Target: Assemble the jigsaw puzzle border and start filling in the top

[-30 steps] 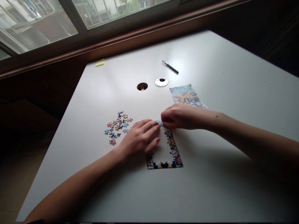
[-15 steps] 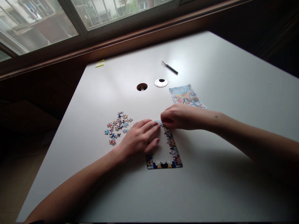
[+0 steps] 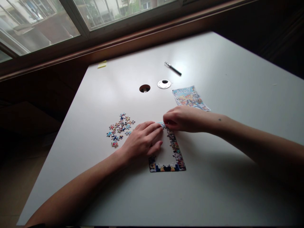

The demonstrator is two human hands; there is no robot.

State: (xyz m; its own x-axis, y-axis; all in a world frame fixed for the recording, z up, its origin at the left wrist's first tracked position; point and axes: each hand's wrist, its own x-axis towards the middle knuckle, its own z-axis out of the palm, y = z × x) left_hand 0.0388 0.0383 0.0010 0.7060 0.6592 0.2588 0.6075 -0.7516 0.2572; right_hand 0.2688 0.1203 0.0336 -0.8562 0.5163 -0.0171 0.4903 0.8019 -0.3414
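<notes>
A rectangular border of joined jigsaw pieces lies flat on the white table, with bare tabletop showing inside it. My left hand rests over the border's left side and upper left corner, palm down with fingers stretched out, hiding much of that side. At the upper right corner is my right hand, its fingers curled and pinched together against the border; whatever they hold is hidden. A loose heap of jigsaw pieces lies left of my left hand.
Beyond my right hand lies a colourful picture sheet. Farther back are a black pen, a round metal cover and a cable hole in the table. A yellow sticky note sits by the far edge, below the window.
Both hands stay at the top of the jigsaw border, nearly still. The view has shifted very slightly.
</notes>
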